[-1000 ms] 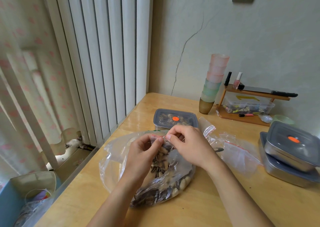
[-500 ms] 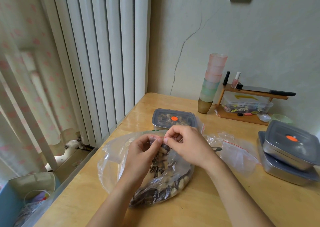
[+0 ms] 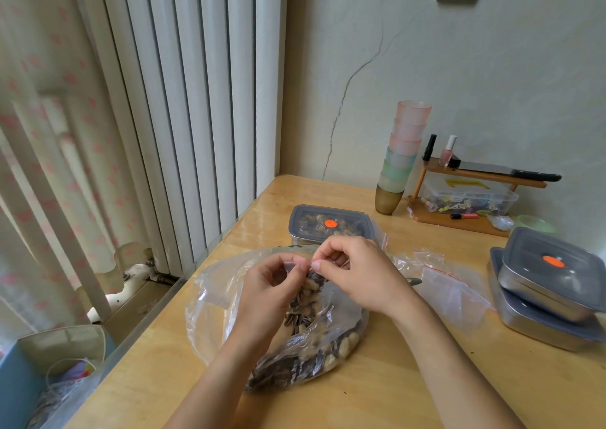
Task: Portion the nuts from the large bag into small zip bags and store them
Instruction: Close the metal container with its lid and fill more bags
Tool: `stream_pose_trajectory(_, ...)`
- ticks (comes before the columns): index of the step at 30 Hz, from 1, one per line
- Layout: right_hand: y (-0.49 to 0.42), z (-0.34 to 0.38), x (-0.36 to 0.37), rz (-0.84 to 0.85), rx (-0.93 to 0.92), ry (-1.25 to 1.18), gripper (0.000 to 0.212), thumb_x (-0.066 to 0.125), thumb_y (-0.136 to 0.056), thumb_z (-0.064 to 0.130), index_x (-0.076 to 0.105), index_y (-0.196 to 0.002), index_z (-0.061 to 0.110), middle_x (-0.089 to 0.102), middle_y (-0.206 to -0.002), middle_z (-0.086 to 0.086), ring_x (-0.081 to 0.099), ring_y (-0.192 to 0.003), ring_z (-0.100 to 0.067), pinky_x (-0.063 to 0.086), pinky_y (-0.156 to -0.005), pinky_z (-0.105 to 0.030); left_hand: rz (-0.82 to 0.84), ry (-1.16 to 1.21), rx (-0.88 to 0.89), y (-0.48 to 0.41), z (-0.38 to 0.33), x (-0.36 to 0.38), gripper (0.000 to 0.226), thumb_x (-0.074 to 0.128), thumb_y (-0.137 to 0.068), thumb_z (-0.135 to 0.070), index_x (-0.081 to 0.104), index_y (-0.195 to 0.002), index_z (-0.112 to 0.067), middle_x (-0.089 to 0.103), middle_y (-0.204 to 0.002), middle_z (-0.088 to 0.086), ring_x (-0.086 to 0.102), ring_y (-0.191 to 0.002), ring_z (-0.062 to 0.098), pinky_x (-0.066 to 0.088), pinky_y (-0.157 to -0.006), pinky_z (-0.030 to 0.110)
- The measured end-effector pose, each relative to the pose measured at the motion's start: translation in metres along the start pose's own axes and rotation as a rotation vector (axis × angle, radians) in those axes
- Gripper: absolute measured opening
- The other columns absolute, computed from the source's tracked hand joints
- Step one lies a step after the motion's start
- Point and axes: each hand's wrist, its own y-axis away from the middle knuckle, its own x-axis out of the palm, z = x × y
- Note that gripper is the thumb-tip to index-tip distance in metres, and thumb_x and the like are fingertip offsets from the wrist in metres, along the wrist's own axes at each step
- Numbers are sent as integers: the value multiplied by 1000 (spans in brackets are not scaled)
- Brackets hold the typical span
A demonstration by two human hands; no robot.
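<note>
The table (image 3: 426, 382) is glossy honey-yellow wood; the blinds (image 3: 196, 100) are plain white slats; the curtain (image 3: 32, 67) is cream, scattered with small pink motifs; the wall (image 3: 492, 67) is pale greenish cream, crossed by a thin dark crack; the stacked cups (image 3: 403, 153) run pink on top, mint green below, smoky brown at the bottom; the small zip bag (image 3: 308, 297) is clear with a red strip at its mouth; the seeds (image 3: 296, 317) are striped black and white; the peanuts (image 3: 347, 345) are tan; the large bag (image 3: 210, 300) is clear; the lidded box (image 3: 331, 223) has a grey lid with an orange dot; the steel containers (image 3: 524, 284) are silvery under like lids; the nail polish (image 3: 446, 153) is pink, capped white; the shelf (image 3: 475, 174) is warm brown.
</note>
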Motion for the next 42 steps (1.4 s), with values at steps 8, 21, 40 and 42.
stream_pose_trajectory(8,0,-1,2,-9,-13,-7,7,76,-92,26,75,-86,26,71,-76,10,64,-73,-5,47,-66,-12,-15,8,-5,-1,3,-2,9,68,-97,-10,76,-95,-7,76,-86,19,71,-76,26,58,-69,40)
stream_pose_trajectory(21,0,0,9,-29,-32,-4,10,72,-92,20,72,-82,21,69,-76,4,61,-73,-13,49,-66,-23,-19,-3,22,-3,4,-3,8,69,-96,-8,74,-93,-3,77,-88,14,70,-79,20,56,-73,36)
stream_pose_trajectory(40,-3,-6,7,-38,46,-407,6,72,-97,21,74,-93,17,73,-89,2,66,-84,-10,53,-83,-27,-13,180,-33,-7,3,-6,16,69,-95,-23,70,-95,-7,72,-102,22,68,-93,21,58,-80,40)
stream_pose_trajectory(42,-5,-7,10,-68,77,-502,8,70,-98,20,75,-94,15,74,-91,0,66,-87,-9,53,-85,-27,12,183,-44,-7,2,-5,20,69,-89,-29,73,-94,-10,70,-102,26,64,-95,28,51,-88,52)
